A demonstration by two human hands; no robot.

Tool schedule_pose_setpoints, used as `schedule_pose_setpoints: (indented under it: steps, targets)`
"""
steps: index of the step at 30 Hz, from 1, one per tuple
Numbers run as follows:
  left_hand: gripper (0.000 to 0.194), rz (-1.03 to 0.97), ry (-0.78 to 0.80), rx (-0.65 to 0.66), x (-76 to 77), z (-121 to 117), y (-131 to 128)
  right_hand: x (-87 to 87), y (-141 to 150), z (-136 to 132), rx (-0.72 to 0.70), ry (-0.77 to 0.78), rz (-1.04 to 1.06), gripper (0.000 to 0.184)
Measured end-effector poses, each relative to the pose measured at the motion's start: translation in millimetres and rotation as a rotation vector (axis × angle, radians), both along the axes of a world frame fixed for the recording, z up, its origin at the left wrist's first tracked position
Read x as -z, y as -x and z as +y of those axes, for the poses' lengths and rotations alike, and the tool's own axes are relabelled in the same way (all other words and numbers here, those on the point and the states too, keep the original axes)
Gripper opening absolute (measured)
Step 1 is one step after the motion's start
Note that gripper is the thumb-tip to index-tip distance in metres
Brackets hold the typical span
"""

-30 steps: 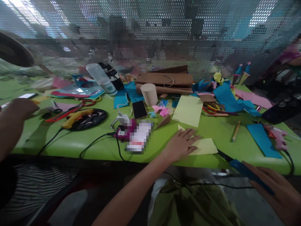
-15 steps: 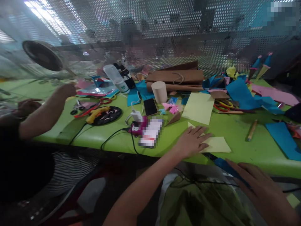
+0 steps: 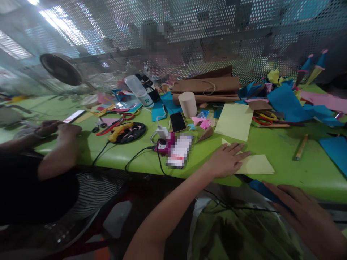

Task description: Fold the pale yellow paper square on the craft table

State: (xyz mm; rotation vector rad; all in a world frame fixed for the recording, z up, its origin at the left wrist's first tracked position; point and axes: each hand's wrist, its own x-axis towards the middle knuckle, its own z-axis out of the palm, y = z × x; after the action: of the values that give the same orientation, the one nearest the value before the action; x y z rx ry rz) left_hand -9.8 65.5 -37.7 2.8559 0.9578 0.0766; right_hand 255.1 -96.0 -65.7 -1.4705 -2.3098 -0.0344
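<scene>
My left hand (image 3: 226, 160) lies flat with its fingers spread, on a pale yellow piece of paper (image 3: 257, 164) near the table's front edge. A small pointed yellow corner shows above the fingers. My right hand (image 3: 303, 206), at the lower right, is closed around a blue tool with a dark tip (image 3: 267, 191). The tip points toward the yellow paper, close to the table edge; the hand covers the tool's rear part, so its exact kind is unclear. A larger yellow sheet (image 3: 234, 121) lies just beyond my left hand.
A phone (image 3: 179, 151) lies beside a magenta power strip (image 3: 164, 147) with cords over the edge. Behind stand a beige cylinder (image 3: 187, 104) and folded brown paper (image 3: 208, 86). A pencil (image 3: 301, 147) lies right. At left, a co-worker's arm (image 3: 63, 144) rests near another phone (image 3: 74, 116).
The co-worker's arm has drawn back from the papers, and a phone by their hands is now visible. The view has shifted slightly left. My hands keep their places.
</scene>
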Motion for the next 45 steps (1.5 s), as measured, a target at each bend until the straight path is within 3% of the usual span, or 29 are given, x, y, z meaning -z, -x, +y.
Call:
schedule_pose_setpoints:
  steps: [4,16,22,25,29,34,38,40,45]
  targets:
    - [0.055,0.038,-0.015,0.083,-4.8,8.4,7.3,6.1,-5.3,-1.3,0.012,0.015,0.027,0.051]
    - [0.056,0.029,-0.066,0.073,-1.6,4.8,9.7,5.3,13.2,5.2,-0.083,0.039,0.114,0.049]
    - [0.058,-0.041,-0.004,0.06,1.9,6.8,11.5,-2.0,-9.2,2.2,-0.023,0.138,0.199,0.048]
    - [0.061,-0.121,0.064,0.038,0.5,6.4,13.4,-20.2,-30.9,26.0,0.103,0.188,0.241,0.048]
    - [0.066,-0.2,0.1,0.016,-4.2,5.7,15.8,-33.9,-55.2,86.2,0.253,0.07,0.092,0.056]
    - [0.078,-0.183,0.058,-0.017,-16.6,10.2,12.9,-22.5,-53.9,149.0,0.305,-0.019,-0.031,0.056]
    - [0.086,-0.155,0.063,-0.069,-23.4,14.7,7.9,-12.3,-53.1,156.5,0.302,-0.058,-0.052,0.048]
    - [0.078,-0.179,0.125,-0.108,-23.3,16.2,7.1,-9.4,-63.7,147.9,0.314,-0.076,-0.046,0.048]
    - [0.032,-0.259,0.274,-0.233,-24.4,24.7,8.2,-4.9,-101.4,116.1,0.352,-0.071,-0.008,0.051]
